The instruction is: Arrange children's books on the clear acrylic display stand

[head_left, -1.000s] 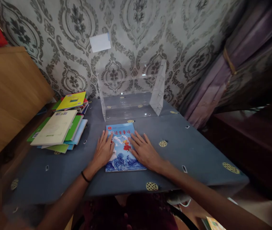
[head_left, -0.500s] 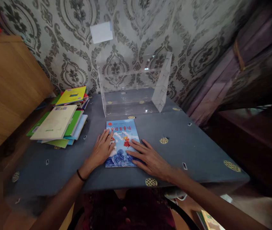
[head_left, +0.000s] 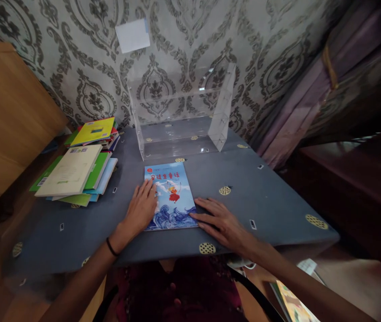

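A blue picture book [head_left: 173,197] with red Chinese characters and a small red-dressed figure lies flat and closed on the table, cover up. My left hand [head_left: 142,205] rests on its left edge, fingers stretched over the cover. At the lower right edge of the book is my right hand [head_left: 222,223], fingers spread, with the fingertips touching the edge. Neither hand grips it. Behind the book stands a clear acrylic rack [head_left: 180,112] with see-through shelves.
Stacked books [head_left: 73,172] lie on the left of the blue-grey tablecloth [head_left: 260,201], with a yellow book [head_left: 93,130] on a pile behind. A wooden cabinet [head_left: 12,120] borders the left, a purple curtain [head_left: 297,120] the right. More books [head_left: 294,299] lie below the table.
My right hand has slid rightward off the cover to the book's right edge, uncovering more of the picture. My left hand stays on the left edge. The view has shifted slightly.
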Available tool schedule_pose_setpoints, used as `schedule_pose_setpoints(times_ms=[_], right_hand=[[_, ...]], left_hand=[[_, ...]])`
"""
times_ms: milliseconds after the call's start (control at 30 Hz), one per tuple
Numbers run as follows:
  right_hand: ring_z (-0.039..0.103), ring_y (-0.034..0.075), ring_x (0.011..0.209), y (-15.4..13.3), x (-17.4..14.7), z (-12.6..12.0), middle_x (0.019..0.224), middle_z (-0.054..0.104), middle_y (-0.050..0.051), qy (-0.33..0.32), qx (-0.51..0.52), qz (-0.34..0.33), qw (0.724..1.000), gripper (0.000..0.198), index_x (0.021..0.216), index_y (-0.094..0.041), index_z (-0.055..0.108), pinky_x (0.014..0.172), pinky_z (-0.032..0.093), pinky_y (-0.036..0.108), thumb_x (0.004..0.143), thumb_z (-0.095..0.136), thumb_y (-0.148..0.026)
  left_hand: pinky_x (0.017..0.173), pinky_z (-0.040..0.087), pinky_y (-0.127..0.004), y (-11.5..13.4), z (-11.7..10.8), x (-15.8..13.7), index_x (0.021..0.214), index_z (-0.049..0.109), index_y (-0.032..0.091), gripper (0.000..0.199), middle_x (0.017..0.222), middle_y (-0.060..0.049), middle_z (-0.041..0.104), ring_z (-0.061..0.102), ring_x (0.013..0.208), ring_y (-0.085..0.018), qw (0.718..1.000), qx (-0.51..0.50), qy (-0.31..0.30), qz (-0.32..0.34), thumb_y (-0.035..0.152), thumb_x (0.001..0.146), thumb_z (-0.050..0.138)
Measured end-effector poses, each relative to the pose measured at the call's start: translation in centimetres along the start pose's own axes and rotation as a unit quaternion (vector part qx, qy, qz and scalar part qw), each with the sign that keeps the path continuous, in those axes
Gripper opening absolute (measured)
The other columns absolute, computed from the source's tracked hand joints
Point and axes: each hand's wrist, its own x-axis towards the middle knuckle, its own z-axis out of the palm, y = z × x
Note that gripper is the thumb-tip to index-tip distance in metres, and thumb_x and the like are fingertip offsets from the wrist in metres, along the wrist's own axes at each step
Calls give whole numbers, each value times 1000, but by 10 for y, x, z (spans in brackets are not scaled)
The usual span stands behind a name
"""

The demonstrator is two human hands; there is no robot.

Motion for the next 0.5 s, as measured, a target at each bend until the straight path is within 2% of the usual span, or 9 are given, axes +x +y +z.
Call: schedule_pose_setpoints(times_ms=[200, 367, 500], right_hand=[[54, 30, 135, -6, 8, -2, 138, 65, 11, 8, 44, 31, 999, 32, 127, -29, 69, 111, 43, 61, 102, 49, -33], [48, 31, 140, -10, 21, 5, 144, 60, 11, 13, 66, 94, 993, 39, 137, -28, 61, 113, 41, 61, 102, 49, -39], [40, 34, 146, -7, 36, 14, 151, 53, 16, 18, 84, 126, 988, 47, 144, -22, 54, 116, 36, 62, 101, 48, -40]], left_hand=[[118, 32, -59, 19, -3, 6, 142, 51, 15, 45, 159, -17, 41, 32, 151, -32, 999, -31, -5, 13, 32, 105, 34], [114, 34, -66, 31, -3, 14, 147, 48, 16, 48, 161, -18, 38, 31, 151, -36, 999, -36, -12, -11, 35, 104, 37], [113, 36, -65, 32, -2, 16, 147, 49, 18, 47, 161, -17, 39, 31, 151, -36, 999, -43, -14, -24, 35, 104, 38]])
